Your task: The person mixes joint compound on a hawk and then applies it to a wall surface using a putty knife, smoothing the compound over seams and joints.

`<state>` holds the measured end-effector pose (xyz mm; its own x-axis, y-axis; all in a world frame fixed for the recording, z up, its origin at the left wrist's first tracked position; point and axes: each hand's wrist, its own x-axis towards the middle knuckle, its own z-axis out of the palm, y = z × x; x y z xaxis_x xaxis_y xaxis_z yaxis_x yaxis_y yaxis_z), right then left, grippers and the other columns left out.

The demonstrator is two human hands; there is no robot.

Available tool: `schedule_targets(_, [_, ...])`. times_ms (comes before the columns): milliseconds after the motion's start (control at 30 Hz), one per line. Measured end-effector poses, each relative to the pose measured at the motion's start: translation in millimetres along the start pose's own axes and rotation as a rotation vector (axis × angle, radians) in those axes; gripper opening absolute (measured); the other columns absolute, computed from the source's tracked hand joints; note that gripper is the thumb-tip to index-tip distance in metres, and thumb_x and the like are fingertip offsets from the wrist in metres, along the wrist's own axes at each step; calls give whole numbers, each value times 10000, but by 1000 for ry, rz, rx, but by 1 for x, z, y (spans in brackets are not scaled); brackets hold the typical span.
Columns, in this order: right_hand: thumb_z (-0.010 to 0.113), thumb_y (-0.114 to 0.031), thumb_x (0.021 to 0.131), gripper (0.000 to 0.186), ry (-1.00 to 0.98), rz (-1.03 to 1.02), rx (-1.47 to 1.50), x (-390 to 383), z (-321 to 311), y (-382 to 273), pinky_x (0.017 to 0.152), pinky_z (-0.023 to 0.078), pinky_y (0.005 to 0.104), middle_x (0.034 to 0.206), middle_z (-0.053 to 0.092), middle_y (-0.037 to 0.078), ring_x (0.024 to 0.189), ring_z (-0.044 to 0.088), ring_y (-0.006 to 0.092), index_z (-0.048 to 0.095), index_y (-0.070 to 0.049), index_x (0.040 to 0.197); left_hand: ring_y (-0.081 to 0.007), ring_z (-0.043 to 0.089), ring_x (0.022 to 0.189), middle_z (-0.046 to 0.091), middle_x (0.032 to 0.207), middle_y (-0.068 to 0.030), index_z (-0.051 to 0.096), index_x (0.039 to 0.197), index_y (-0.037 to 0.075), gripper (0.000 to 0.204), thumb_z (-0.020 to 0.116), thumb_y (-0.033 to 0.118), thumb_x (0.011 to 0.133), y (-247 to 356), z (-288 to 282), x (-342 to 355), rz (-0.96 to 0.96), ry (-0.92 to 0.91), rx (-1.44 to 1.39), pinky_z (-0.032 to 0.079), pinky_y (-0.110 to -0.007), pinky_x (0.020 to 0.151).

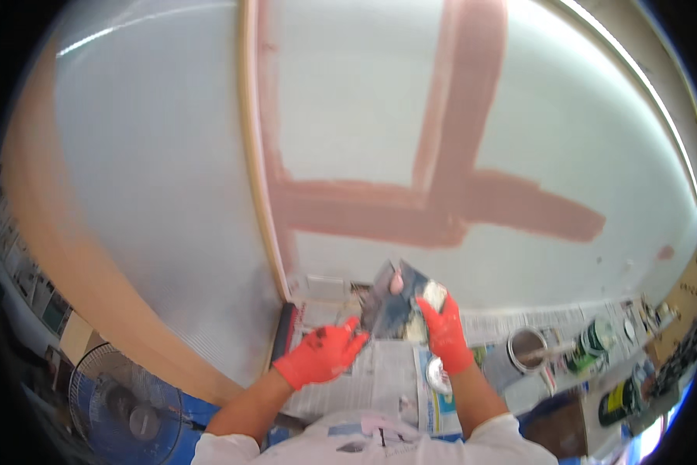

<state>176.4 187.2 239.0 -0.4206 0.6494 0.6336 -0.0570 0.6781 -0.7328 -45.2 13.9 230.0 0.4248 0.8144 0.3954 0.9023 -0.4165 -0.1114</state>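
Note:
Both my hands wear red gloves and meet over the newspaper in front of the wall. Closed around the near right side of a broad dark filling knife (415,285) is my right hand (447,337), its thumb lying along the pale handle part. My left hand (325,354) is closed on a second, greyer filling knife (374,304), whose blade lies against the first one. A blob of pink putty (396,280) sits where the two blades meet. Dark smudges mark the left glove. Ahead, the pale wall (348,108) carries wide pinkish-brown putty bands (464,116).
Newspaper (356,380) lies along the wall's foot. An open grey can (511,360) with a stick across it stands to the right, near a green-and-white tin (592,341). At lower left is a fan (131,411). A wooden frame edge (255,155) divides the wall from a translucent panel (162,178).

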Motion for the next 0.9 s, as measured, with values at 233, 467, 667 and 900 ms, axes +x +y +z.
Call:
schedule_targets(233, [578,-14,938,298,-54,94,392,30,-6,-33,906,493,357,1191,598,153,1084,577,211,565,54,1228,-262,619,744,629,1068,-215,540,1320,27,410,464,254,987,-5,27,-53,-208,116,-1029,552,-368,651])
schedule_targets(467, [763,-150,777,498,-726,-644,-397,46,-22,-106,866,519,437,1281,557,201,1030,600,370,626,-119,1254,-218,603,550,602,723,-89,610,1002,10,242,589,248,962,-10,-37,-57,-871,163,-2113,490,-354,489])
schedule_targets(667, [750,-215,802,473,-823,-614,-649,64,-6,-101,822,525,426,1201,609,147,969,611,321,622,-164,1255,-188,580,546,582,771,-64,583,950,50,227,569,276,968,-12,-53,-72,-700,155,-2154,478,-338,499])
schedule_targets(900, [634,-150,906,305,-401,-12,-23,44,4,-36,764,562,368,1083,656,98,906,663,254,593,-60,1194,-306,615,774,623,1030,-187,612,1076,-45,258,547,176,959,-37,32,-72,-538,912,-1150,521,-419,756])
